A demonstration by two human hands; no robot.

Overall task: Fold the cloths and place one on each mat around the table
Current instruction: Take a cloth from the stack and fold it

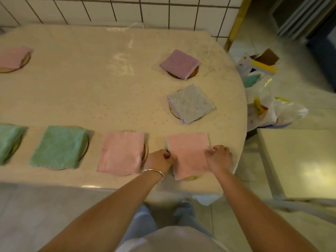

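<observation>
Left hand: the left hand (160, 160) pinches the left edge of the pink cloth (189, 153) at the near edge of the tabletop (109, 99), fingers curled round the fabric; a silver bangle (154, 172) sits on the wrist.
Right hand: the right hand (219, 157) rests on the right side of the same pink cloth, fingers bent down onto it; whether it grips the fabric or only presses it is hard to tell from here.
Cloth being handled: folded to a square, lying over a round mat (190, 177) of which only a sliver shows at the near side, close to the near right corner of the tabletop.
Near edge, leftward: a second pink cloth (121, 153) on its mat just beside the left hand, then a green cloth (59, 147), then another green cloth (8, 140) cut off by the left edge of the view.
Right end: a grey-blue cloth (190, 103) on a mat, and farther back a mauve cloth (179, 63) on a brown mat (192, 73).
Far left: a pale pink cloth (13, 57) on a mat.
Off the tabletop: plastic bags (276, 110) and a small cardboard box (267, 56) on the floor past the right end, and a tiled wall (116, 10) behind the far edge.
</observation>
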